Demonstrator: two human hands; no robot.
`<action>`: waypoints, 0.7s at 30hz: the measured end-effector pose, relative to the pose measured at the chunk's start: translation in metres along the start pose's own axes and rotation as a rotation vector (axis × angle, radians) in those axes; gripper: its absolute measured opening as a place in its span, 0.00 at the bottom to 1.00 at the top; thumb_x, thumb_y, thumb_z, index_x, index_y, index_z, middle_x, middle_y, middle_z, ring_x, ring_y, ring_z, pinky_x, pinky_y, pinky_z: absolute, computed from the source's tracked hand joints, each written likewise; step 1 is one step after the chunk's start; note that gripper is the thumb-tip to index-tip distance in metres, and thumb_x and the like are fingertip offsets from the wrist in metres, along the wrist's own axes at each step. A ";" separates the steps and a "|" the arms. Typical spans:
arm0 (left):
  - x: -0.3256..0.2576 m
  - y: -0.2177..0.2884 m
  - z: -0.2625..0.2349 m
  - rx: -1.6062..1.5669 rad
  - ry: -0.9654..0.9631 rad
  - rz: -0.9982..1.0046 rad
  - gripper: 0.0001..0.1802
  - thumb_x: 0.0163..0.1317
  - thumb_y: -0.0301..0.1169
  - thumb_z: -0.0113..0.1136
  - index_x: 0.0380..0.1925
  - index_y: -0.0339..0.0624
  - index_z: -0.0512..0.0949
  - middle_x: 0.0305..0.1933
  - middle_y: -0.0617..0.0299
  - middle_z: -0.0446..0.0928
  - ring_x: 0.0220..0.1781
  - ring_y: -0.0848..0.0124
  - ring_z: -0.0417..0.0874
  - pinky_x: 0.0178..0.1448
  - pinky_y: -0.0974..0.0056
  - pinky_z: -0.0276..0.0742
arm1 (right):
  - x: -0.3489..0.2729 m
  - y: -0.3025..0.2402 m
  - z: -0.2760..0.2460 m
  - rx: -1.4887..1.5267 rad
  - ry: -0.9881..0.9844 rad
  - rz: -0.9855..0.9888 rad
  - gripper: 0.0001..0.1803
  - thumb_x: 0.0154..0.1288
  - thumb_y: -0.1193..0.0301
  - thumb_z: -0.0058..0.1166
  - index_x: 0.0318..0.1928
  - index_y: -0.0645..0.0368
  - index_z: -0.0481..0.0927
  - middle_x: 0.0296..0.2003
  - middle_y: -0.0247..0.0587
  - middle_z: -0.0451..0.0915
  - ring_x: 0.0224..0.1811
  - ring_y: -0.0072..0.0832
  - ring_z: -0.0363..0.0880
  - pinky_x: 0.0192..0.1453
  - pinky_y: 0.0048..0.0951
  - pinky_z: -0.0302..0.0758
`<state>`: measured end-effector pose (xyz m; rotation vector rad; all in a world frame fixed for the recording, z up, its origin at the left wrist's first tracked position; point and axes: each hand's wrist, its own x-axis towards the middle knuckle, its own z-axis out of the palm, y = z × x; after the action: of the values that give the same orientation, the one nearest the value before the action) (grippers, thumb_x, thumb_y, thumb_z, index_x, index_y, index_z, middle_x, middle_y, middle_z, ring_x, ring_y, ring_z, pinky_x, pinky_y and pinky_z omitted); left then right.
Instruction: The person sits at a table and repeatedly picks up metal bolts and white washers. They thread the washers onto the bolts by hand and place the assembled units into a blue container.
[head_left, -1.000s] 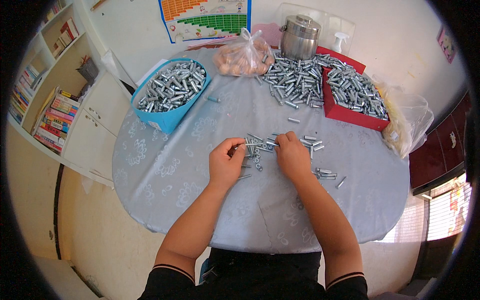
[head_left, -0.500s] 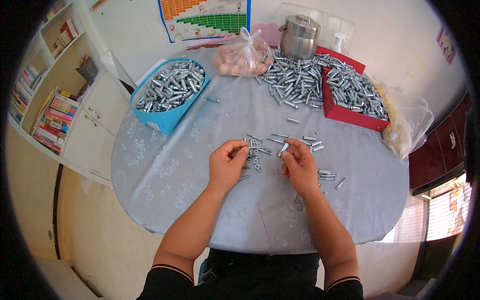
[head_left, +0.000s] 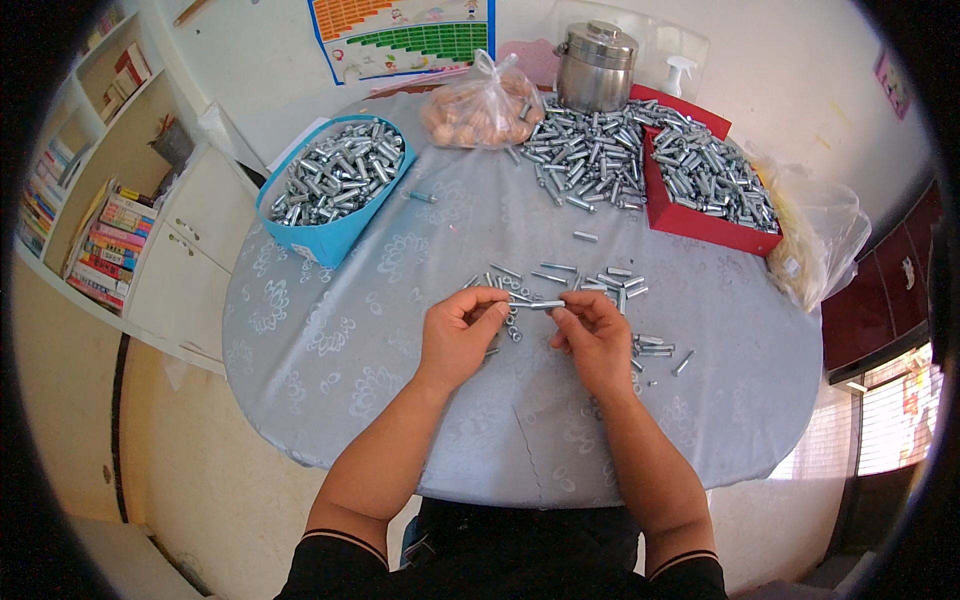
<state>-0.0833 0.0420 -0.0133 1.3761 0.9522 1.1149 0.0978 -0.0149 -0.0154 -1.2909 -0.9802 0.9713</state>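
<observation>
A left hand [head_left: 460,335] pinches a slim bolt [head_left: 516,303] between thumb and forefinger as the right hand [head_left: 595,340] grips a thicker metal sleeve [head_left: 545,304] in the same way, the two pieces lined up end to end in the gap between the hands. Whether the bolt's tip has entered the sleeve is too small to tell.

Just below the held parts, small metal rings [head_left: 515,335] lie near the left hand's fingertips. Slender loose bolts [head_left: 557,266] are scattered just beyond both hands, and short loose sleeves [head_left: 619,271] sit past the right hand's fingers. A cluster of fasteners [head_left: 655,350] rests just to the right of the right hand, with a single bolt [head_left: 684,362] farther out on the cloth-covered surface [head_left: 480,440].

Ahead and to the left of the left hand stands a blue container [head_left: 320,242] heaped with metal parts. A red box [head_left: 705,227], likewise full, sits ahead and to the right of the right hand, beside a loose pile [head_left: 590,160]. Farthest from the hands are a knotted clear bag [head_left: 480,110] of brown, rounded items and a lidded steel pot [head_left: 597,75].
</observation>
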 end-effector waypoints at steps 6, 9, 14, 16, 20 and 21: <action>-0.005 0.008 0.003 -0.008 -0.089 -0.136 0.13 0.64 0.25 0.61 0.49 0.37 0.82 0.31 0.64 0.83 0.31 0.81 0.79 0.35 0.75 0.74 | -0.002 -0.007 0.001 -0.110 -0.011 -0.017 0.11 0.63 0.75 0.62 0.46 0.63 0.83 0.33 0.31 0.80 0.32 0.15 0.73 0.36 0.18 0.71; -0.005 0.005 0.001 0.001 -0.139 -0.072 0.14 0.64 0.25 0.60 0.50 0.37 0.82 0.33 0.62 0.83 0.32 0.80 0.81 0.37 0.74 0.76 | -0.001 -0.005 -0.002 -0.155 -0.087 -0.032 0.11 0.63 0.75 0.62 0.46 0.62 0.83 0.33 0.30 0.80 0.31 0.15 0.73 0.36 0.19 0.71; -0.005 0.008 0.002 0.115 -0.178 -0.018 0.13 0.64 0.24 0.60 0.48 0.34 0.81 0.37 0.60 0.84 0.35 0.78 0.82 0.41 0.72 0.79 | -0.004 -0.002 0.002 -0.124 -0.100 -0.045 0.09 0.65 0.74 0.60 0.44 0.62 0.83 0.31 0.28 0.79 0.30 0.14 0.71 0.33 0.18 0.69; -0.005 0.008 -0.002 0.093 -0.169 -0.035 0.13 0.64 0.23 0.59 0.48 0.33 0.81 0.38 0.59 0.84 0.35 0.77 0.82 0.41 0.71 0.79 | -0.005 -0.012 0.005 -0.062 -0.074 0.004 0.07 0.66 0.73 0.59 0.42 0.62 0.83 0.30 0.27 0.79 0.28 0.14 0.70 0.31 0.18 0.68; 0.004 0.007 -0.009 -0.084 -0.031 -0.065 0.13 0.65 0.24 0.58 0.49 0.33 0.80 0.39 0.57 0.84 0.34 0.76 0.82 0.40 0.70 0.80 | 0.005 -0.019 -0.008 0.009 0.198 -0.062 0.07 0.69 0.70 0.57 0.39 0.62 0.81 0.30 0.26 0.79 0.26 0.12 0.68 0.27 0.17 0.64; 0.006 0.007 -0.012 -0.120 0.016 -0.054 0.13 0.65 0.24 0.58 0.49 0.33 0.80 0.39 0.57 0.84 0.33 0.76 0.82 0.40 0.70 0.81 | 0.005 -0.022 -0.010 -0.004 0.214 -0.077 0.07 0.69 0.70 0.57 0.40 0.62 0.81 0.30 0.26 0.79 0.27 0.12 0.68 0.28 0.16 0.64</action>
<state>-0.0935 0.0501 -0.0061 1.2399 0.9138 1.1253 0.1095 -0.0144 0.0065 -1.3207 -0.8593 0.7556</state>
